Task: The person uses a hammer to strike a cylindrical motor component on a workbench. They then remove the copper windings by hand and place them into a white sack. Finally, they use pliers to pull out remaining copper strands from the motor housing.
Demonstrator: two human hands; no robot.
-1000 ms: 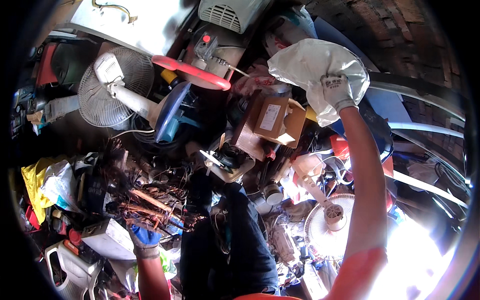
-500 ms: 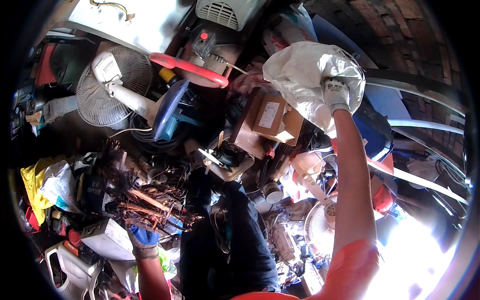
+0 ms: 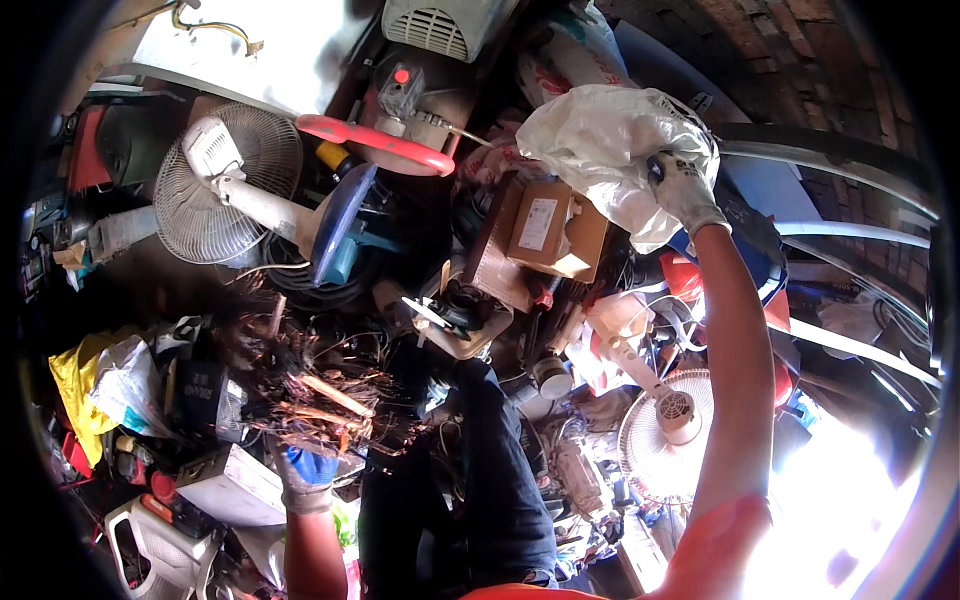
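Observation:
My left hand [image 3: 308, 470], in a grey glove with a blue palm, is closed on a tangled bundle of copper-coloured wire [image 3: 325, 395] at left of centre. Loose strands stick out over its top and sides. At the upper right my right hand [image 3: 685, 188], in a white glove, grips the edge of a crumpled white sack [image 3: 590, 145]. The sack hangs partly bunched to the left of that hand, and its fingers are partly hidden by the folds. Below the sack stands an open brown cardboard box [image 3: 538, 228].
A pedestal fan [image 3: 265, 205] lies at the upper left, beside a red curved handle [image 3: 380, 143]. Another fan [image 3: 680, 415] lies at the lower right near glaring light. A white metal case [image 3: 235, 485] and yellow bag [image 3: 75, 385] sit at left. Clutter surrounds my legs [image 3: 495, 450].
My left hand has risen slightly and moved right with the wire bundle. My right hand has shifted a little right and down, and the sack's folds have changed shape.

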